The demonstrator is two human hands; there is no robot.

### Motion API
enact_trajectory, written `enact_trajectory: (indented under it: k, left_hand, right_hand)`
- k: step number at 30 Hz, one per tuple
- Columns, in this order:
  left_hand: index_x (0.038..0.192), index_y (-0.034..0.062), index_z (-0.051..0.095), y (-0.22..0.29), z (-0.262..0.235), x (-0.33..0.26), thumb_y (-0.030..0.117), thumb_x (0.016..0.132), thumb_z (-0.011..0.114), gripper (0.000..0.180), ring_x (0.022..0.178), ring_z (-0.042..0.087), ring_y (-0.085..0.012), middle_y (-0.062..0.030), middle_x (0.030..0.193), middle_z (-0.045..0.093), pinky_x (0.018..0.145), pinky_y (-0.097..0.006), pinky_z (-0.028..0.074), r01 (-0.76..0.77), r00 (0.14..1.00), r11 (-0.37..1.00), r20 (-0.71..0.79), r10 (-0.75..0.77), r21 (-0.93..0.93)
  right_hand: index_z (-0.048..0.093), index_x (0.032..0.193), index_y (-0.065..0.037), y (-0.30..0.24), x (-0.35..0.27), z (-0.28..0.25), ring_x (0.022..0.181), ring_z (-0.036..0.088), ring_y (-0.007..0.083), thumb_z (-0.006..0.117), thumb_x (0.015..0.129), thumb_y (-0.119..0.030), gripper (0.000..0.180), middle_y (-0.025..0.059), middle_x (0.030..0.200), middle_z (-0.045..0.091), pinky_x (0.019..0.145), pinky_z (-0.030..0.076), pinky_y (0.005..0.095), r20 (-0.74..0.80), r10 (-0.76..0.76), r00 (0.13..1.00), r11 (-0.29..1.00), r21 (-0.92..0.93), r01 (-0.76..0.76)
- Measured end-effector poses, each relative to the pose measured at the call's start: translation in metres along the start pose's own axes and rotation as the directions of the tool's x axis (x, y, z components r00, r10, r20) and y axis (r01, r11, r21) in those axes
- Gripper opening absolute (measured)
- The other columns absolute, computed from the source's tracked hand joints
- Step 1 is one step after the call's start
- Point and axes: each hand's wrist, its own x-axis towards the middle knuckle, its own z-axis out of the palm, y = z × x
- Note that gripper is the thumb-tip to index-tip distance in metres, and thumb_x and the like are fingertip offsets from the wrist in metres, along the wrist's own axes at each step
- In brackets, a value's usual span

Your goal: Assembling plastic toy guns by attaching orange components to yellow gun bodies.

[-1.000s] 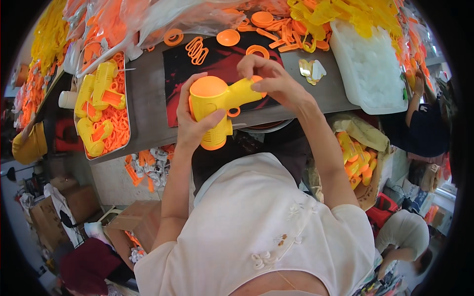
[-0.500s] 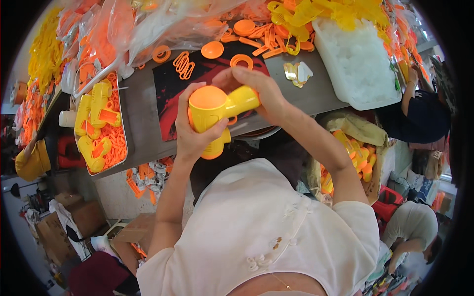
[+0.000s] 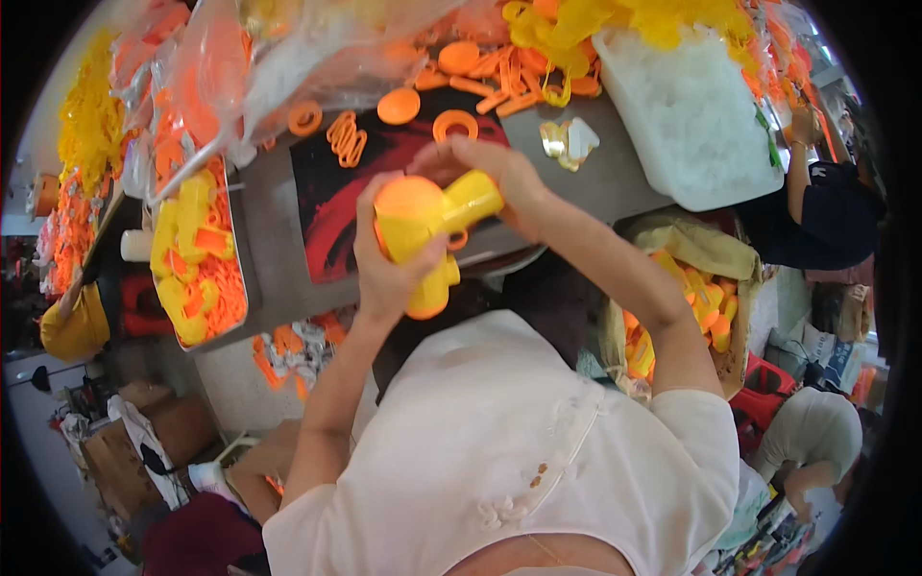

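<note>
Over the front of the table, I hold a yellow toy hair dryer (image 3: 415, 233) with a round orange end cap (image 3: 407, 200). My left hand (image 3: 386, 283) is wrapped around its body, thumb across the near side. At the nozzle (image 3: 473, 198), my right hand (image 3: 519, 187) curls round the far side; its fingertips are partly hidden behind the toy. Beneath lies a black and red mat (image 3: 327, 216). An orange ring (image 3: 455, 115), an orange round cap (image 3: 399, 107) and several orange loops (image 3: 346, 140) lie around its far edge.
At left, a tray (image 3: 242, 278) holds yellow dryer bodies and small orange parts. A white tub (image 3: 663, 178) of translucent pieces stands at right, near shiny stickers (image 3: 569, 144). A sack (image 3: 744, 288) of yellow-orange toys sits below. Plastic bags (image 3: 307, 67) cover the back. Other people work nearby.
The view has shifted slightly, so the table things appear a little further left. The toy tilts slightly in my hands, and both hands remain around it.
</note>
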Motion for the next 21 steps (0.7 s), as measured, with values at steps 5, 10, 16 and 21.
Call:
enact_trajectory:
  k: [5, 10, 16, 21]
  left_hand:
    - [0.132, 0.0031, 0.039, 0.007, -0.015, -0.001, 0.006, 0.070, 0.075, 0.072, 0.104, 0.058, -0.0192, -0.0102, 0.117, 0.054, 0.091, -0.032, 0.049, -0.116, 0.986, 0.993, 0.126, 0.111, 0.035]
    - [0.133, 0.0054, 0.040, 0.014, -0.017, 0.006, 0.006, 0.073, 0.072, 0.068, 0.102, 0.059, -0.0182, -0.0094, 0.114, 0.054, 0.089, -0.032, 0.050, 0.167, 0.983, 0.967, 0.107, -0.148, -0.191]
    - [0.133, 0.0100, 0.041, 0.006, -0.020, 0.010, 0.007, 0.076, 0.071, 0.065, 0.095, 0.061, -0.0174, -0.0086, 0.112, 0.056, 0.082, -0.033, 0.053, 0.315, 0.945, 0.889, 0.020, -0.327, -0.332]
    - [0.133, 0.0102, 0.041, 0.003, -0.032, 0.008, 0.005, 0.072, 0.073, 0.069, 0.095, 0.062, -0.0174, -0.0076, 0.111, 0.057, 0.081, -0.033, 0.054, 0.365, 0.931, 0.846, 0.124, -0.344, -0.390]
  right_hand:
    - [0.060, 0.117, -0.002, -0.022, -0.017, 0.011, 0.109, 0.057, 0.0190, 0.040, 0.098, -0.050, 0.055, 0.0081, 0.114, 0.062, 0.096, 0.044, 0.0341, 0.170, 0.096, 0.981, 0.995, -0.006, -0.097]
    - [0.058, 0.122, -0.003, -0.030, -0.016, 0.007, 0.110, 0.055, 0.0158, 0.042, 0.098, -0.050, 0.055, 0.0064, 0.117, 0.060, 0.096, 0.043, 0.0337, 0.075, -0.104, 0.992, 0.992, -0.059, 0.108]
    - [0.057, 0.128, -0.004, -0.021, -0.023, -0.001, 0.105, 0.057, 0.0106, 0.057, 0.096, -0.026, 0.038, 0.0040, 0.112, 0.062, 0.092, 0.044, 0.0263, 0.003, -0.234, 0.972, 0.850, -0.485, 0.207]
    - [0.058, 0.126, -0.003, -0.021, -0.020, -0.007, 0.101, 0.061, 0.0114, 0.063, 0.092, -0.016, 0.037, 0.0051, 0.110, 0.065, 0.089, 0.047, 0.0257, 0.076, -0.175, 0.982, 0.884, -0.428, 0.191]
